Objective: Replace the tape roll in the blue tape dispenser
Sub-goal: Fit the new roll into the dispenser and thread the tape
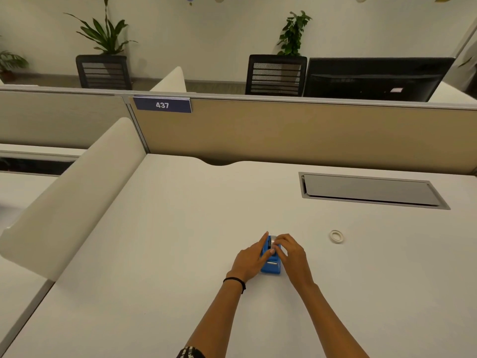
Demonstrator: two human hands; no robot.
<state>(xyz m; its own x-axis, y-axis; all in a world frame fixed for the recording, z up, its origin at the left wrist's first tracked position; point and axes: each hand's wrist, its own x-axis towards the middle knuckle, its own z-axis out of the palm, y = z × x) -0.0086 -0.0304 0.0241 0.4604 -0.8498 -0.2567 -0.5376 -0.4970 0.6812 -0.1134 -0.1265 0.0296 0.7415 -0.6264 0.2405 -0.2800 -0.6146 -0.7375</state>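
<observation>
From my station I see a pale worktop (pixel 180 228) with a grey hatch (pixel 371 189) set into it at the far right. A tan partition (pixel 284 130) closes its back edge and carries a blue sign (pixel 162 104) reading 437 — a white side divider (pixel 77 197) slants along the left. Beyond stand a left chair (pixel 104 72) and a right chair (pixel 276 74), both black mesh, the back of a dark monitor (pixel 371 78), a broad-leaved plant (pixel 105 34) and a bushy plant (pixel 294 32).

Table (pixel 180 254) layout:
tape dispenser (pixel 271 266) between left hand (pixel 249 262) and right hand (pixel 290 254); tape ring (pixel 336 236) off right, hatch (pixel 371 189) behind it.
</observation>
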